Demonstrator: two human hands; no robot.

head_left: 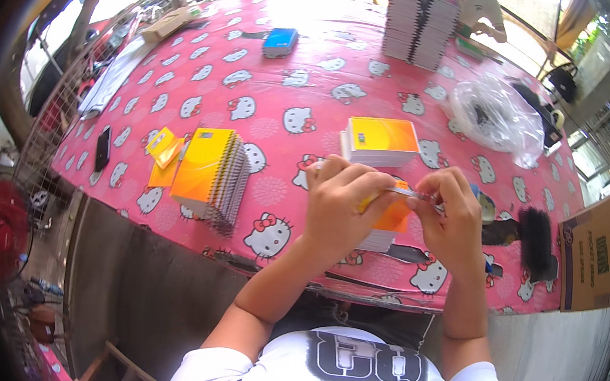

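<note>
My left hand [344, 203] and my right hand [455, 215] meet over the near part of the table. Between their fingertips is a thin small notebook [403, 192], seen nearly edge-on. The left thumb and fingers grip its left end, while the right fingers pinch its right end; any wire there is too small to make out. Right below lies a stack of orange-covered pads [393, 218], partly hidden by my left hand. Just beyond is another stack of yellow-orange pads [383, 139]. Farther left stands a block of spiral-bound yellow notebooks [207, 169].
Loose yellow covers [166, 150] and a phone [103, 148] lie left on the pink patterned tablecloth [267, 194]. A blue pad stack [280, 42], tall spiral-bound stacks [420, 28] and a plastic bag [495, 117] are farther off. A black brush [534, 244] and cardboard box [600, 247] are right. Another person [480, 12] sits opposite.
</note>
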